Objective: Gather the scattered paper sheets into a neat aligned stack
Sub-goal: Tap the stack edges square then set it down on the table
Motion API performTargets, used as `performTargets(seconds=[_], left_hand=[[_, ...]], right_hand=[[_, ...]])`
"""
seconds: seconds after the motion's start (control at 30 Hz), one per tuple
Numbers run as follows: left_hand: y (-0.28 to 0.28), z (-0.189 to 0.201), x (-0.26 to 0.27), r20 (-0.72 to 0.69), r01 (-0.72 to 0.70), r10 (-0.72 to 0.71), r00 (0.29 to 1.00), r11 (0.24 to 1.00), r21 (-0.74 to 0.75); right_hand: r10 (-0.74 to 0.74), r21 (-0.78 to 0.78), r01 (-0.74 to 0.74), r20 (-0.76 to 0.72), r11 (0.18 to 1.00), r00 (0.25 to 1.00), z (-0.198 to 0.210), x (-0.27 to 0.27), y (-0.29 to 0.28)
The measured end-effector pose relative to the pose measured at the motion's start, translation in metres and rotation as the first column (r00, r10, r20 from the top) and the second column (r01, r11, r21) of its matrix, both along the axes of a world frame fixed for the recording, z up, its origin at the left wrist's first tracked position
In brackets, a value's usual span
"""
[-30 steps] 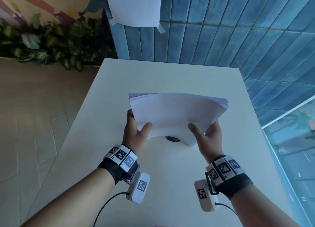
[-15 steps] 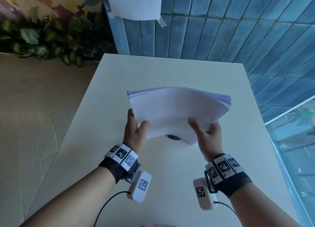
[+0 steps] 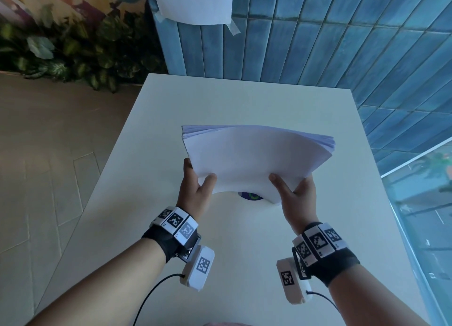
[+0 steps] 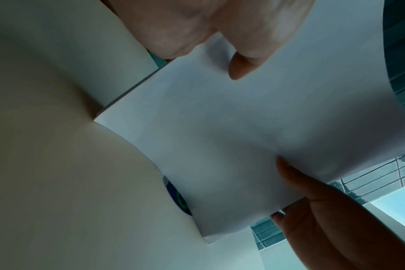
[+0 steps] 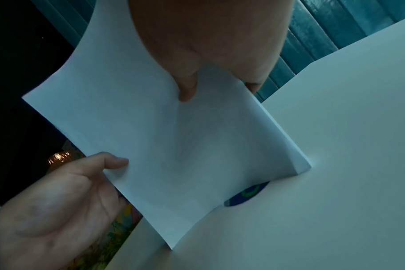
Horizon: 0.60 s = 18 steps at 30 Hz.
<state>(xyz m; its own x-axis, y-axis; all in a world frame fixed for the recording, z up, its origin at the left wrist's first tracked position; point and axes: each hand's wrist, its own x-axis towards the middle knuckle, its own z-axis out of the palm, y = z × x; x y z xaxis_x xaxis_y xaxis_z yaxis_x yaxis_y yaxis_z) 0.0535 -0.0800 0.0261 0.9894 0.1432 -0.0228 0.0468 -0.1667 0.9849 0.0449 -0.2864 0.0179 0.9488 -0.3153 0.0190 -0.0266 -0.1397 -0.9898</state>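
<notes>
A thick stack of white paper sheets (image 3: 254, 159) (image 4: 231, 137) (image 5: 173, 142) stands on its lower edge on the white table (image 3: 244, 252), bowed into a curve. My left hand (image 3: 195, 186) grips its left side, thumb on the near face and fingers behind. My right hand (image 3: 293, 191) grips the right side the same way. The sheet edges at the top are fanned slightly. In the wrist views each thumb (image 4: 240, 67) (image 5: 187, 89) presses on the near sheet.
A small blue and green round mark (image 3: 250, 195) on the table shows under the stack's lower edge. A white sheet (image 3: 193, 2) is taped to the blue tiled wall behind. Plants (image 3: 61, 51) line the floor at the left. A glass pane is at the right.
The stack sits slightly farther from me and lower against the table; both hands keep the same hold on its sides.
</notes>
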Motion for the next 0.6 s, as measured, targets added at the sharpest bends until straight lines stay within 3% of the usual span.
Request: performTargets(seconds=[0.27, 0.6], left_hand=[[0.002, -0.007, 0.0, -0.006, 0.035, -0.035, 0.999, 0.999, 0.024], [0.005, -0.032, -0.003, -0.15, 0.055, -0.038, 0.988, 0.992, 0.11]], right_hand=[[-0.007, -0.042, 0.007, -0.001, 0.999, 1.0, -0.009, -0.001, -0.001], [0.041, -0.032, -0.044, -0.086, 0.999, 0.995, -0.028, -0.002, -0.006]])
